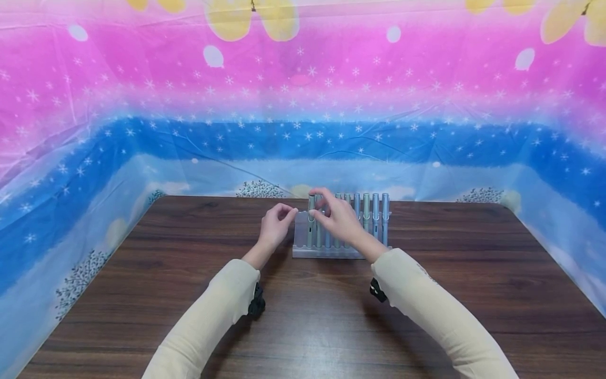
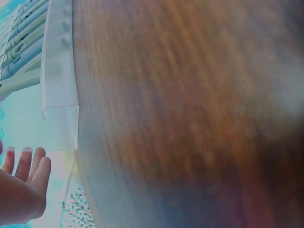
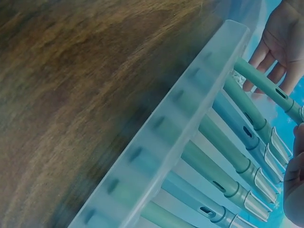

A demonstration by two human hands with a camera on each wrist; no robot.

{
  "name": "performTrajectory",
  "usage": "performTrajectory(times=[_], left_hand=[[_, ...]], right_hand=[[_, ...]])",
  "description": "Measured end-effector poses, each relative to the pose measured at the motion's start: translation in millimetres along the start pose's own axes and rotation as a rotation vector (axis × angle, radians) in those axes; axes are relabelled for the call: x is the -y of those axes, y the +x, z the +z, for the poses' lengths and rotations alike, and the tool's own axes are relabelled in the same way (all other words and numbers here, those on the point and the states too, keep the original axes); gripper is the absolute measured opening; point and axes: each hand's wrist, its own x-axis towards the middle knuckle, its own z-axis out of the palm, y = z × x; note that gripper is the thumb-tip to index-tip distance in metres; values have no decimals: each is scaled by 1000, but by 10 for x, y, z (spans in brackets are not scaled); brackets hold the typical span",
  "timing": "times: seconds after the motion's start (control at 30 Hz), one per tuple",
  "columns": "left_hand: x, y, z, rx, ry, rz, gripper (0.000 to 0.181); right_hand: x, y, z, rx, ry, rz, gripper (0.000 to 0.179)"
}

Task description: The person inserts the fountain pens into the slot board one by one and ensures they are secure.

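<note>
A clear acrylic pen rack [image 1: 326, 253] stands on the table, with several green and blue fountain pens upright in a row, caps and clips at the top. My right hand [image 1: 342, 218] pinches the cap end of the leftmost green fountain pen [image 1: 310, 231], whose lower end is still at the rack's front lip [image 3: 178, 107]. At the rack's upper left corner, my left hand [image 1: 276, 225] grips the edge of the clear panel between thumb and forefinger. In the left wrist view, the other fingers [image 2: 42, 175] of that hand extend beside the panel.
The brown wooden table [image 1: 303, 326] reaches out on both sides and in front of the rack. Behind it hangs a pink and blue patterned cloth [image 1: 293, 139]. Dark wrist devices [image 1: 257, 302] sit under both sleeves.
</note>
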Motion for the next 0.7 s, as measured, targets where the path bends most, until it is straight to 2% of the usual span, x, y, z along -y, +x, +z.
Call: performTrajectory(times=[0.4,0.7], left_hand=[[2,6,4,2,7,4,20],[-7,-5,8,-12,17,13,20]], right_hand=[[-26,14,5,56,22,64,39],[-45,22,1,109,-88,90,53]])
